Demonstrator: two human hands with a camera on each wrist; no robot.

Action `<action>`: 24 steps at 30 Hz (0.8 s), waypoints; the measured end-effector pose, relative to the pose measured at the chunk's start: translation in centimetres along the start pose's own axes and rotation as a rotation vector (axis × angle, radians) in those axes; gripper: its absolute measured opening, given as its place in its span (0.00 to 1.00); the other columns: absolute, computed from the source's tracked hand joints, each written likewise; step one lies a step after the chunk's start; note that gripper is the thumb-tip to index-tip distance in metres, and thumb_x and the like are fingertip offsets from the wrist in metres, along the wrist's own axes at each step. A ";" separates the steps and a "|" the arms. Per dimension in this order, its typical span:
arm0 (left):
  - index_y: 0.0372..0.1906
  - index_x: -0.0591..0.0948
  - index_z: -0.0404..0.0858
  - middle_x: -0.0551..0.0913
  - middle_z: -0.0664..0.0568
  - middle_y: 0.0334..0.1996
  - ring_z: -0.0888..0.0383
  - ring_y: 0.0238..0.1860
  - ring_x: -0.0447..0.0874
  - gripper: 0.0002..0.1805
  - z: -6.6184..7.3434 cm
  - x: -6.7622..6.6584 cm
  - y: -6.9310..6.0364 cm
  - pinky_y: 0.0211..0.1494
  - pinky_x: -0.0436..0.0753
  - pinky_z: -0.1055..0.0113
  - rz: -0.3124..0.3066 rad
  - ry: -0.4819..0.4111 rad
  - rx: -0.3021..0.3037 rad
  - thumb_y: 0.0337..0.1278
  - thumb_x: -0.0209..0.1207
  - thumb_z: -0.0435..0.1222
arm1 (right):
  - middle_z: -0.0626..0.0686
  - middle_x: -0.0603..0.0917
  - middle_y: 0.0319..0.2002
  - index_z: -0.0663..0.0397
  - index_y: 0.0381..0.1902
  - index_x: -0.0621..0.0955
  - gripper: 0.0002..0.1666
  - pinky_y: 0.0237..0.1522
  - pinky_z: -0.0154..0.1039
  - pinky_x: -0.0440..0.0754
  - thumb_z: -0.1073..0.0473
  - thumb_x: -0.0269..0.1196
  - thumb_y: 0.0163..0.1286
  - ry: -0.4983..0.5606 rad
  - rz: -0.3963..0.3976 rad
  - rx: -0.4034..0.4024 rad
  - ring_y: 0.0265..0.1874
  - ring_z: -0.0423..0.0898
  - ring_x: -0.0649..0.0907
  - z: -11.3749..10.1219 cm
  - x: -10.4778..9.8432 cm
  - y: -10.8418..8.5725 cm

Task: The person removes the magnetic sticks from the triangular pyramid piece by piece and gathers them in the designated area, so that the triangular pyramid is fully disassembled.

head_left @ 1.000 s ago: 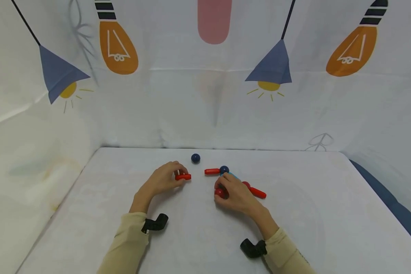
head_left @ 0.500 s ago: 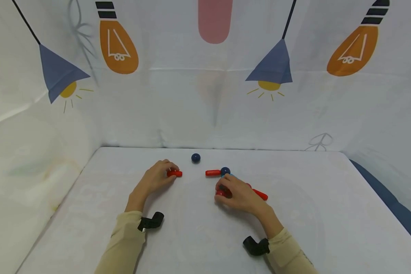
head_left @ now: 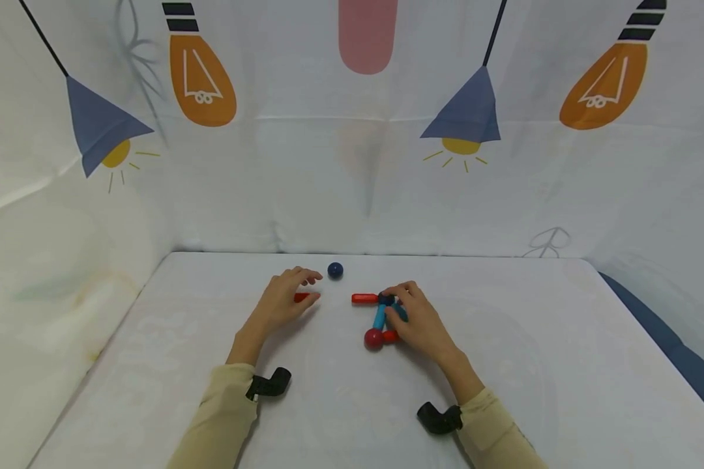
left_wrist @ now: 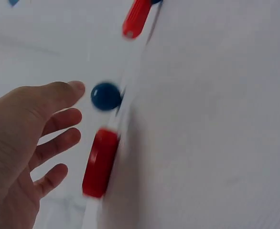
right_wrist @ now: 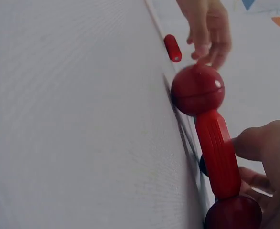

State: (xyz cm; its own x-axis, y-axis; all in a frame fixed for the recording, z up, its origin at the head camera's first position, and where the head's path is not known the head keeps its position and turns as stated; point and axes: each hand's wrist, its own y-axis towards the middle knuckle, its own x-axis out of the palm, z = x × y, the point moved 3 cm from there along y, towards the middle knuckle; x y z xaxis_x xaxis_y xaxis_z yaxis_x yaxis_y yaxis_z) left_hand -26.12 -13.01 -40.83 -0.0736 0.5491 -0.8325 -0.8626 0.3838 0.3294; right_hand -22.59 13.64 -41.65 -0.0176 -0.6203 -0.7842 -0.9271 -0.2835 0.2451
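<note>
In the head view my left hand (head_left: 281, 298) hovers over a short red rod (head_left: 301, 297), fingers spread. The left wrist view shows that red rod (left_wrist: 101, 163) lying apart from the fingers. My right hand (head_left: 418, 320) has its thumb and fingertips around a dark blue ball (head_left: 386, 299), which they partly hide. This ball joins a red rod (head_left: 364, 298) on its left and light blue rods (head_left: 379, 317). One light blue rod runs down to a red ball (head_left: 373, 339). From there a red rod (right_wrist: 218, 153) leads to another red ball (right_wrist: 233, 214).
A loose dark blue ball (head_left: 335, 270) sits near the back of the white table (head_left: 305, 417), just beyond my left hand. White fabric printed with lamps and bulbs (head_left: 204, 81) hangs behind. Black camera mounts (head_left: 437, 420) are strapped to both wrists.
My left hand carried its red rod left, let go of it, then shifted slightly right. My right hand moved from the red ball up to the dark blue ball, uncovering the red ball.
</note>
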 end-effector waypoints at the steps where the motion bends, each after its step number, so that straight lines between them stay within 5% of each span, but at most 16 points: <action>1: 0.52 0.79 0.44 0.82 0.51 0.42 0.53 0.45 0.78 0.17 0.7 0.3 0.1 0.50 0.73 0.54 -0.005 -0.007 0.020 0.56 0.63 0.39 | 0.51 0.73 0.49 0.48 0.55 0.75 0.18 0.46 0.42 0.79 0.59 0.59 0.67 0.009 -0.011 0.007 0.45 0.46 0.76 0.0 0.1 0.0; 10: 0.50 0.80 0.44 0.81 0.52 0.43 0.56 0.45 0.78 0.17 4.9 3.1 0.4 0.49 0.77 0.59 -0.133 -0.029 0.082 0.54 0.64 0.40 | 0.49 0.77 0.51 0.49 0.57 0.73 0.19 0.45 0.41 0.80 0.61 0.58 0.68 0.045 -0.126 -0.087 0.44 0.44 0.79 -0.3 0.5 0.0; 17: 0.46 0.80 0.46 0.81 0.58 0.34 0.64 0.35 0.77 0.15 5.6 4.2 0.3 0.39 0.78 0.71 -0.157 0.014 0.041 0.53 0.66 0.42 | 0.48 0.80 0.49 0.49 0.55 0.74 0.19 0.43 0.39 0.80 0.61 0.60 0.67 0.023 -0.091 -0.104 0.42 0.43 0.80 -0.5 0.6 -0.2; 24: 0.44 0.80 0.44 0.81 0.58 0.31 0.64 0.32 0.76 0.14 5.7 4.3 0.3 0.38 0.78 0.72 -0.161 -0.029 0.014 0.52 0.67 0.40 | 0.50 0.80 0.47 0.50 0.56 0.74 0.19 0.44 0.40 0.81 0.60 0.61 0.66 0.034 -0.087 -0.071 0.41 0.43 0.80 -0.6 0.8 -0.3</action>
State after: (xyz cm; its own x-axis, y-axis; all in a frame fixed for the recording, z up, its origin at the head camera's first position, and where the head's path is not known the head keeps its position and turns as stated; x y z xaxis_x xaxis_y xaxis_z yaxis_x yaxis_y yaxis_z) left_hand -23.83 -6.35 -41.78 0.0799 0.5003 -0.8622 -0.8552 0.4788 0.1986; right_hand -22.11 12.76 -41.98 0.0751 -0.6151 -0.7849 -0.8959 -0.3872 0.2178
